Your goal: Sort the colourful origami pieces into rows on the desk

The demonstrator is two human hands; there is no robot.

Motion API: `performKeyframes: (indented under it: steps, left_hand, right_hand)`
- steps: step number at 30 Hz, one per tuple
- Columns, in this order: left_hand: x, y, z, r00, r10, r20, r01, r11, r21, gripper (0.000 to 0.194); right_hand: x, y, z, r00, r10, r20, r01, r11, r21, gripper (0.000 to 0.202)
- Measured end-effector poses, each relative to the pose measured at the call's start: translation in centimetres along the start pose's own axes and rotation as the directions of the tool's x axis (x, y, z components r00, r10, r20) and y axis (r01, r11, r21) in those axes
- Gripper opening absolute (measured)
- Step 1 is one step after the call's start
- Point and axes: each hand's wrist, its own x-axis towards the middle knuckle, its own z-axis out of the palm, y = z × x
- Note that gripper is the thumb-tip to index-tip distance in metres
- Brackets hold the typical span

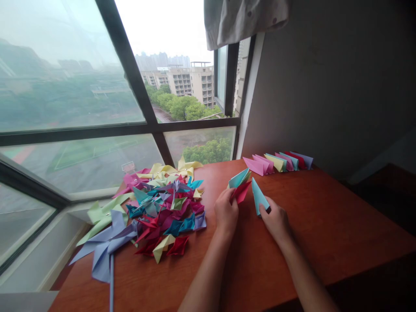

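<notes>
Left hand [226,212] and right hand [276,219] are held closed above the bench [325,229], where a heap of folded paper [167,214] is spread and, near the far edge, a row of folded pieces [274,163] is lined up; a multicoloured bundle [241,190] is gripped by the left, a light-blue piece [259,199] by the right; both are judged light, crisp and easily creased, best pinched gently near the base
</notes>
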Motion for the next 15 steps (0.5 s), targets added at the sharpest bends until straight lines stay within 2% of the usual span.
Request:
performKeyframes:
  steps: [5,8,11,13,15]
  left_hand:
    - [0.1,0.4,-1.2,0.996,-0.028,-0.085,0.022,0.997,-0.074,0.031]
    - [0.2,1.2,-2.8,0.989,-0.048,-0.142,0.035,0.995,-0.097,0.03]
    - [-0.1,2.3,-5.6,0.97,-0.06,-0.235,0.033,0.992,-0.119,0.026]
    - [-0.4,2.7,-8.2,0.949,-0.052,-0.31,0.019,0.994,-0.107,0.024]
    - [-0.9,2.9,-11.3,0.922,-0.028,-0.385,0.02,1.0,-0.024,0.025]
  right_hand:
    - [0.0,0.2,0.1,1.0,0.001,0.013,-0.001,1.0,-0.013,0.049]
    - [-0.1,0.2,-0.1,1.0,0.005,0.027,-0.005,1.0,-0.016,0.05]
    - [0.0,0.0,-0.2,0.999,0.012,0.036,-0.012,1.0,-0.011,0.051]
    - [0.0,-0.2,-0.2,0.999,0.021,0.028,-0.021,1.0,0.002,0.051]
    - [-0.3,-0.1,-0.3,0.999,0.033,0.015,-0.033,0.999,0.028,0.051]
